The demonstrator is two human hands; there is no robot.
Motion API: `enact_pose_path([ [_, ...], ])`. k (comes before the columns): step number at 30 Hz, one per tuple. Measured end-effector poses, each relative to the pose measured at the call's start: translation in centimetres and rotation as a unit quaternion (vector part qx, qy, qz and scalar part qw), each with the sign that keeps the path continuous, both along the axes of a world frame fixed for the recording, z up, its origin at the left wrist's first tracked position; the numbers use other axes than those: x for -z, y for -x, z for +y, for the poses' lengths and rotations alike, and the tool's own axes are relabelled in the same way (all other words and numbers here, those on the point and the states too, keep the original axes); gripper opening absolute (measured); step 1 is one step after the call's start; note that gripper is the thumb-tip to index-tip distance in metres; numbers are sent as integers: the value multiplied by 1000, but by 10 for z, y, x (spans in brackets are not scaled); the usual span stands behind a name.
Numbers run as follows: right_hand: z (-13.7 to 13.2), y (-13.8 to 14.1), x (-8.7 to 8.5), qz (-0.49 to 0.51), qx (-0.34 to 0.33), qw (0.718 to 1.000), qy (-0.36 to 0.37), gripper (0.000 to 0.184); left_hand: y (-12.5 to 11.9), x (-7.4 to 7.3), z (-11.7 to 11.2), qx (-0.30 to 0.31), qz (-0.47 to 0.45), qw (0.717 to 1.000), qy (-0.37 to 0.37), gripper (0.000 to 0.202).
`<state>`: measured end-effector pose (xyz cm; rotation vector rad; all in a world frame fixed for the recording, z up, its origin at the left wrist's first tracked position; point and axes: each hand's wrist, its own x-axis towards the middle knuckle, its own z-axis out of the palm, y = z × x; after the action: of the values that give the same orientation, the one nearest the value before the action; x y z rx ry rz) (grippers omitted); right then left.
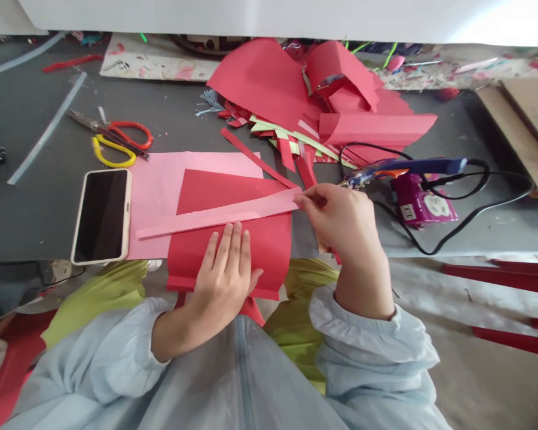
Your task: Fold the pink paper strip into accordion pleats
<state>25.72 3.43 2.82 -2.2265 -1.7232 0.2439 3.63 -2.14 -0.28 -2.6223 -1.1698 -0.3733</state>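
Note:
A long pink paper strip lies slantwise across a red sheet of paper. Its right end is pinched between the thumb and fingers of my right hand. My left hand rests flat on the red sheet just below the strip, fingers stretched out, their tips close to the strip's lower edge. Under the red sheet is a larger pink sheet. The red sheet's near part hangs over the table edge.
A phone and pliers with red and yellow handles are at left. Red paper scraps pile up at the back. Right of my hand lie a blue glue gun, its black cord and a purple box.

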Motion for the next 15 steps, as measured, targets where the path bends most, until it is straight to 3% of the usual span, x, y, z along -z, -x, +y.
enact_pose_path([
  [6, -3, -5, 5, -4, -18, 1000, -21, 18, 1, 8, 5, -67, -23, 995, 64, 68],
  [11, -11, 3, 2, -101, -55, 981, -159, 25, -1, 15, 3, -71, -21, 996, 44, 69],
  [13, -17, 15, 1, -97, -130, 969, -186, 26, -3, 12, 2, -70, -15, 997, 36, 68],
  [15, -22, 31, 2, -65, -268, 945, -178, 26, -3, 9, 3, -66, -12, 997, 27, 64],
])
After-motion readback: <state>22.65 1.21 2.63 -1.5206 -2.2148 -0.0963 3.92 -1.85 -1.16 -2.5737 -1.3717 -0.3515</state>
